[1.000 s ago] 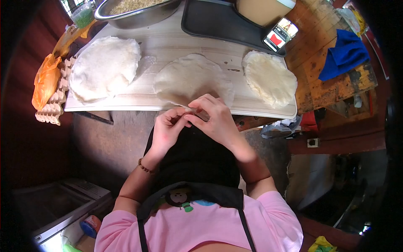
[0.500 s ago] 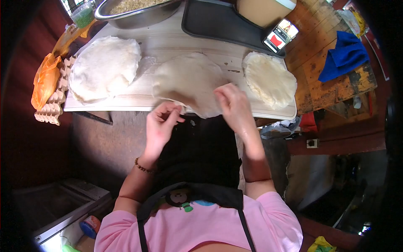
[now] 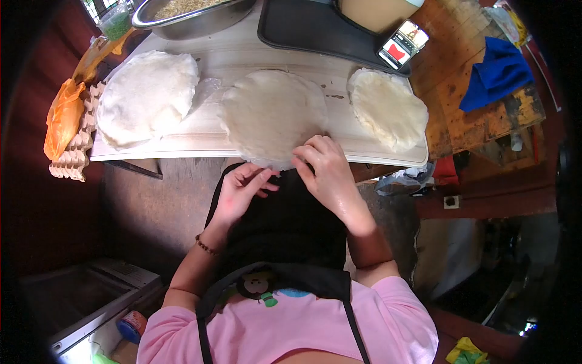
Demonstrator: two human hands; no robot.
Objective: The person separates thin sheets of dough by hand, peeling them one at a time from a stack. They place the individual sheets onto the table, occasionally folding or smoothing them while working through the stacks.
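Observation:
A thin round dough wrapper [image 3: 273, 112] lies flat in the middle of the table, its near edge reaching over the rim. My left hand [image 3: 242, 189] is closed at that near edge, thumb against the fingers, pinching the sheet's border. On the right part of the same edge, my right hand [image 3: 327, 173] has its thumb and curled fingers closed around the border. To the left sits a larger white stack of round wrappers [image 3: 148, 97]. A smaller stack of wrappers [image 3: 388, 109] rests to the right.
Along the back stand a metal basin [image 3: 194, 21] of shredded filling, a black tray [image 3: 303, 33], a beige container [image 3: 373, 15] and a propped phone [image 3: 403, 45]. An egg carton [image 3: 76, 155] and orange bag [image 3: 63, 118] flank the left. A blue cloth [image 3: 497, 76] hangs right.
The middle wrapper's near side, raised and folded before, now lies flatter. My right hand has moved left and toward me to its near edge; my left hand has shifted slightly toward me.

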